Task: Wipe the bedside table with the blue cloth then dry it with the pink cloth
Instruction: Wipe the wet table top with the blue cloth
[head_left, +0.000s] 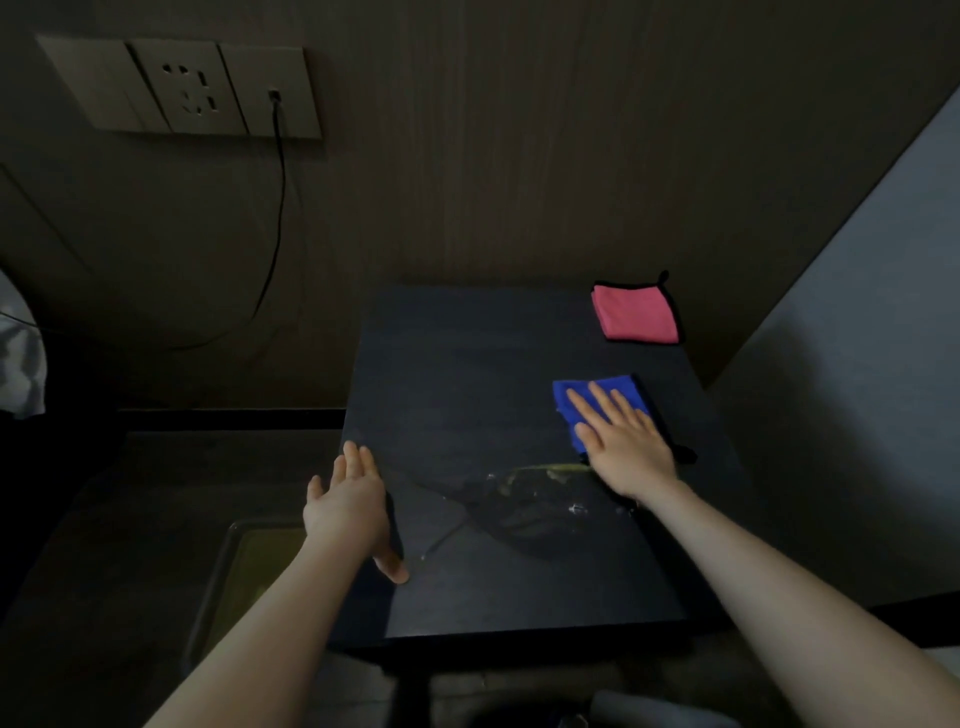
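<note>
The right hand (626, 441) lies flat, fingers slightly spread, palm pressing the blue cloth (597, 402), folded and black-edged, on the right side of the dark bedside table (467, 353). The left hand (350, 506) rests open at the table's left edge. The pink cloth (636, 313) sits folded at the far right corner; a faint wet smear, perhaps, glints between the hands.

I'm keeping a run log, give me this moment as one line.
stage: wiping | right hand: flat on blue cloth | left hand: open at bedside table edge | pink cloth: folded, far corner, untouched
</note>
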